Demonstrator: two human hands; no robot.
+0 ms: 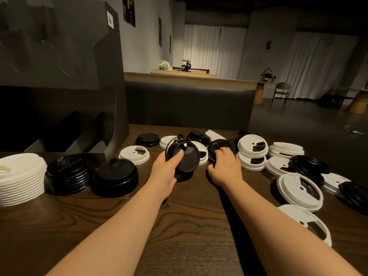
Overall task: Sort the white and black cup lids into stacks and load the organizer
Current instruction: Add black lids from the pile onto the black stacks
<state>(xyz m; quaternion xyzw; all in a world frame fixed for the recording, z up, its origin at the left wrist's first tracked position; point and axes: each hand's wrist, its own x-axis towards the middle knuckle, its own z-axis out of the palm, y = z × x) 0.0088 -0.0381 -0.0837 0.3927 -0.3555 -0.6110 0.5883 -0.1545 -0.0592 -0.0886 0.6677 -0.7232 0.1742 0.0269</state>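
My left hand (166, 168) holds a small bunch of black lids (185, 156), tilted up above the table. My right hand (224, 163) rests with its fingers on a black lid (216, 145) lying flat among the scattered lids; whether it grips the lid is unclear. At the left edge stands a tall stack of white lids (20, 178), with two black stacks beside it (69, 172) (116, 176). Loose white lids (253, 146) and black lids (308, 166) are strewn across the right side. The dark organizer (65, 56) rises at the back left.
The wooden table (189, 226) has bare surface between my forearms. More single lids lie near the organizer, one white (134, 155) and one black (147, 139). A dark padded bench back (189, 104) runs behind the table's far edge.
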